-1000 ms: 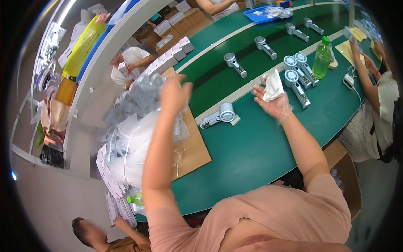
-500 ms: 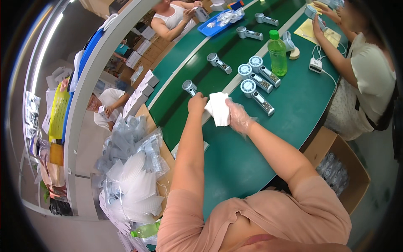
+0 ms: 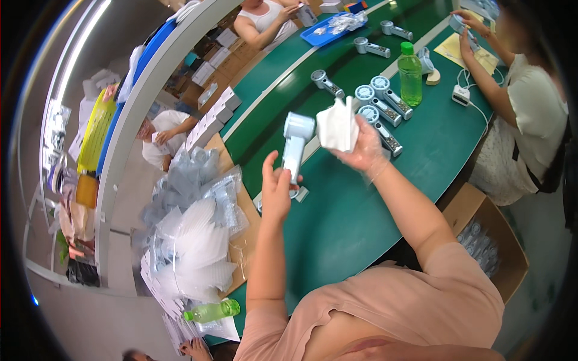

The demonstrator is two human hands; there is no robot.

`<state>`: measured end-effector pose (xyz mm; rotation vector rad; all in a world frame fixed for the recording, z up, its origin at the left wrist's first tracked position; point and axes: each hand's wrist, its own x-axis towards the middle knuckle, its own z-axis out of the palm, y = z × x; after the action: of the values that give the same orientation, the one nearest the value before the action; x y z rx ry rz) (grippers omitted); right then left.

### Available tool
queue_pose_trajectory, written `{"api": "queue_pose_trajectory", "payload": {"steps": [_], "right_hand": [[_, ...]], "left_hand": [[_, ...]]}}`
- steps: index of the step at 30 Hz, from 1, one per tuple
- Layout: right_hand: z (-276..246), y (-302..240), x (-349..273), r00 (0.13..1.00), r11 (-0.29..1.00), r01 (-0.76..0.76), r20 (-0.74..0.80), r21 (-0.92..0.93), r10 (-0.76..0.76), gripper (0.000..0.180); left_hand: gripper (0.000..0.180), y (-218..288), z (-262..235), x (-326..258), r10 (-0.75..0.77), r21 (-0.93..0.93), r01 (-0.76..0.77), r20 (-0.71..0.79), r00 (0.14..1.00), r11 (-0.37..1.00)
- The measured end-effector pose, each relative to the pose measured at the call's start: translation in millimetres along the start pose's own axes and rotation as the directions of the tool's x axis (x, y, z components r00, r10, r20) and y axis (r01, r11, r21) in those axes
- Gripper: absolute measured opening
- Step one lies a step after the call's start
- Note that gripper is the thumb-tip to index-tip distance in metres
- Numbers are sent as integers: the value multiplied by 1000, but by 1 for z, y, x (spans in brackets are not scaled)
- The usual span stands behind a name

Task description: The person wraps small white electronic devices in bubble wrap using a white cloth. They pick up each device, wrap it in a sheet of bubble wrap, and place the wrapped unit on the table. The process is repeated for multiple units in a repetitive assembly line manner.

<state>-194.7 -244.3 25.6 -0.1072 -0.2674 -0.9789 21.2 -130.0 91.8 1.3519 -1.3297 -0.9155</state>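
Observation:
My left hand (image 3: 277, 188) grips the handle of a pale blue hand-held fan (image 3: 295, 143) and holds it upright above the green table (image 3: 337, 222). My right hand (image 3: 364, 150), in a thin clear glove, holds a crumpled white cloth (image 3: 337, 125) just right of the fan's head. Several more fans (image 3: 379, 105) of the same kind lie on the table beyond my hands.
A green bottle (image 3: 410, 73) stands near the lying fans. A heap of clear plastic bags (image 3: 192, 228) lies on a board at my left, with another green bottle (image 3: 212, 311) below it. An open cardboard box (image 3: 490, 240) sits at my right. Other people work around the table.
My left hand picked a fan up off the table and raised it. My right hand brought the white cloth next to the fan's head. The view shifted as my head moved.

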Motion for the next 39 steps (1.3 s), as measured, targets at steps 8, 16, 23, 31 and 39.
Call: {"api": "queue_pose_trajectory", "payload": {"steps": [8, 16, 23, 31, 39], "right_hand": [[52, 39, -42, 911, 155, 408, 389, -900, -138, 55], [8, 111, -70, 967, 158, -235, -247, -959, -59, 36], [-20, 138, -79, 938, 750, -319, -305, -580, 163, 51], [33, 162, -107, 980, 722, -198, -153, -663, 128, 63], [19, 182, -143, 888, 333, -460, -422, -823, 183, 41]], "left_hand": [[49, -6, -18, -124, 30, 128, -23, -51, 998, 992], [48, -44, -42, -182, 143, 229, -170, 130, 981, 958], [40, -73, -1, -200, 120, -176, -156, -199, 973, 972], [32, -60, 13, -197, -101, -46, 92, -270, 958, 995], [14, -81, -19, -230, -233, -188, 191, -232, 945, 963]]}}
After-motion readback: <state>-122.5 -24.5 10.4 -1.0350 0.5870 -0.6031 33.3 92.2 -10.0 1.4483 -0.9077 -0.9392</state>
